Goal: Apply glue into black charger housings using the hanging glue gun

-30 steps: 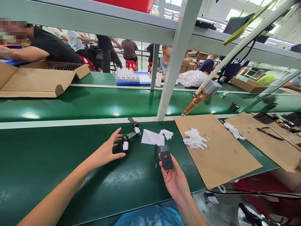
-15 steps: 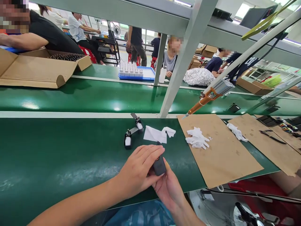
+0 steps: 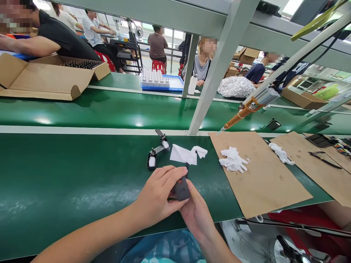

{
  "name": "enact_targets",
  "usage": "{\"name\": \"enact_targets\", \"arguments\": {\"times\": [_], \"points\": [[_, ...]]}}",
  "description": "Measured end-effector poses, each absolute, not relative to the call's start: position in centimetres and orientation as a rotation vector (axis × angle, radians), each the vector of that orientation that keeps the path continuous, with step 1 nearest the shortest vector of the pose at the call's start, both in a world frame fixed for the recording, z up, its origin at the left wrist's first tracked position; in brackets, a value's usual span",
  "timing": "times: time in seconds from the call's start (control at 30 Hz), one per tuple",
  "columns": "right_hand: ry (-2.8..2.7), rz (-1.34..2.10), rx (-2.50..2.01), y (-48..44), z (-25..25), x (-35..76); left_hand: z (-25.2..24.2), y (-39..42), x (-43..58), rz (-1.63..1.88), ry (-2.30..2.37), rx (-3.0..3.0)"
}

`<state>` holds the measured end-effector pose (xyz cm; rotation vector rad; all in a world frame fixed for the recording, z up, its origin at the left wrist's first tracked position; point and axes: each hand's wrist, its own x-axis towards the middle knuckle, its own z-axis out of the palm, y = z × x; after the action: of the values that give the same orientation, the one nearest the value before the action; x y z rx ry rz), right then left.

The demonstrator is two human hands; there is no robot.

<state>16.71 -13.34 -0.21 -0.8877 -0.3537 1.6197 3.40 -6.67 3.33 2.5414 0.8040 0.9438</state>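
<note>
A small black box-shaped part (image 3: 182, 190) with a reddish mark on it is held between my two hands above the green work surface (image 3: 82, 164). My left hand (image 3: 160, 193) wraps over it from the left, fingers across its top and thumb below. On its right side, the fingers of my right hand (image 3: 195, 208) press against it. Just beyond my hands lie two open black cases with white pieces inside, the nearer one (image 3: 151, 161) and the farther one (image 3: 164, 142). Beside them is a crumpled white cloth or paper (image 3: 183, 154).
White gloves (image 3: 233, 159) lie on a brown cardboard sheet (image 3: 263, 182) at right. An orange syringe-like tool (image 3: 238, 116) hangs above its far edge. A slanted metal post (image 3: 210, 80) rises behind the cloth. Pliers (image 3: 325, 159) lie far right. People sit across the belt.
The view has shifted slightly. The black part has turned and tilted a little between my hands, showing more of the reddish mark. In the background, a standing person is no longer in the same place.
</note>
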Motion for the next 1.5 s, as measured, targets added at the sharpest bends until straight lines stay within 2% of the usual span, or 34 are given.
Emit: {"name": "enact_targets", "arguments": {"times": [0.2,0.47,0.6,0.87,1.1,1.37,1.5], "points": [[-0.946,1.056,-1.237,-13.7,-1.8,17.7,0.3,-6.2,2.3,0.805,0.903,2.433],[-1.666,0.762,-1.429,-12.2,-1.5,18.8,-3.1,-6.1,1.3,0.563,0.8,2.293],[-1.773,0.759,-1.382,-10.6,-1.0,18.9,-3.2,-6.2,1.2,0.507,0.759,2.225],[-1.548,0.972,-1.48,-9.3,-0.8,19.4,-3.3,-5.8,0.5,0.489,0.794,2.077],[-1.653,0.683,-1.605,-9.3,-0.9,18.3,-3.2,-5.9,0.7,0.619,0.867,1.94],[-1.451,1.236,-1.401,-11.0,-1.7,20.9,-3.1,-4.9,0.5,0.664,0.837,1.593],[-1.434,1.289,-1.367,-11.6,-2.3,21.2,-3.0,-4.7,0.5,0.619,0.888,1.624]]}}
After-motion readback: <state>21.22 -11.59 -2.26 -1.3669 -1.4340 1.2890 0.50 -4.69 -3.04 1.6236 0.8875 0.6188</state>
